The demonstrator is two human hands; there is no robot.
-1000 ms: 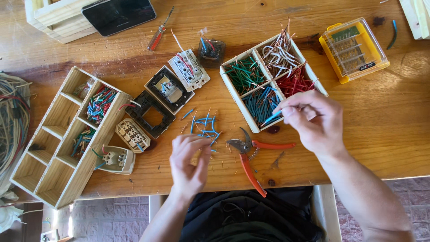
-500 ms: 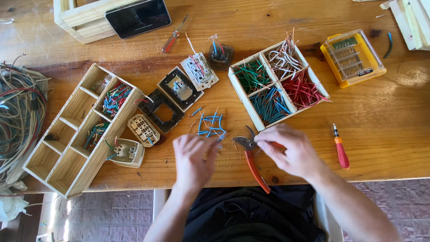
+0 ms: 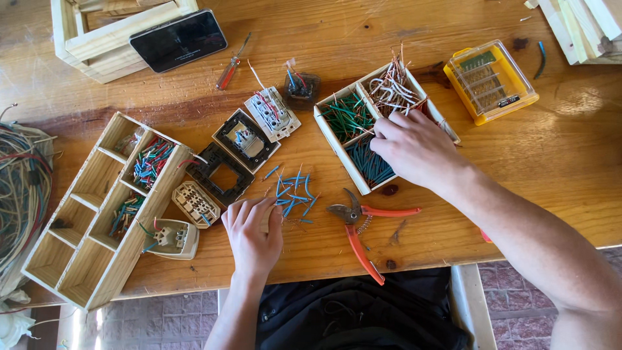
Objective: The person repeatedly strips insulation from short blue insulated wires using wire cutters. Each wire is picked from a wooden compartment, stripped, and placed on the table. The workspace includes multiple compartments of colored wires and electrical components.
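Here, the right hand (image 3: 414, 148) reaches into the wire tray (image 3: 337, 155) at centre right, fingers curled among wires; the left hand (image 3: 253, 230), loosely curled, rests beside blue wire scraps (image 3: 293, 194) near pliers (image 3: 363, 227).

Left hand (image 3: 253, 233): palm down, back of the hand to the camera, fingers curled loosely together and pointing away from the body, thumb tucked along the side.
Left forearm: bare, rising almost straight up from the lower edge of the view, wrist straight.
Right hand (image 3: 413, 148): palm down, stretched further forward than the left, fingers bent down and bunched at the tips, knuckles raised.
Right forearm: bare, running in a slant from the lower right corner up to the left, wrist slightly bent.
Spacing: the 2 hands are well apart.
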